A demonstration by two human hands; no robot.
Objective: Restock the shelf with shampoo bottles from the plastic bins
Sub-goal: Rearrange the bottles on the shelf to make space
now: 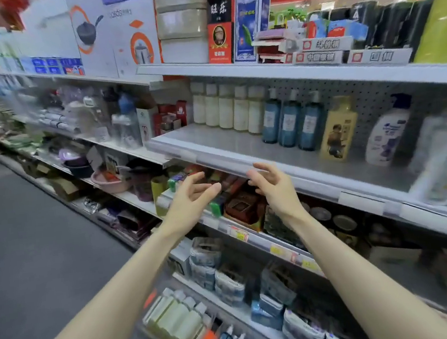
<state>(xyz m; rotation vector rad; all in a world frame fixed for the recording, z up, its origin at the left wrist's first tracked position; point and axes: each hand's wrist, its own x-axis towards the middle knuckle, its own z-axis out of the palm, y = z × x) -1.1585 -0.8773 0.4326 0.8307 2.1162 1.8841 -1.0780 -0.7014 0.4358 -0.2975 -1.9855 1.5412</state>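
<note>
Left hand (pixel 191 193), right hand (pixel 271 185): both empty, fingers loosely spread, raised just below front edge of grey metal shelf (pixel 242 145); white, blue shampoo bottles (pixel 286 120) along shelf rear.

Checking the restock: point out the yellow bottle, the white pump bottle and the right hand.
yellow bottle (pixel 338 129): head view, on its label.
white pump bottle (pixel 384 138): head view, on its body.
right hand (pixel 274 189): head view, its middle.

Left hand (pixel 192 197) and right hand (pixel 272 185) bare; forearms (pixel 114 296) bare as far as seen.
</note>
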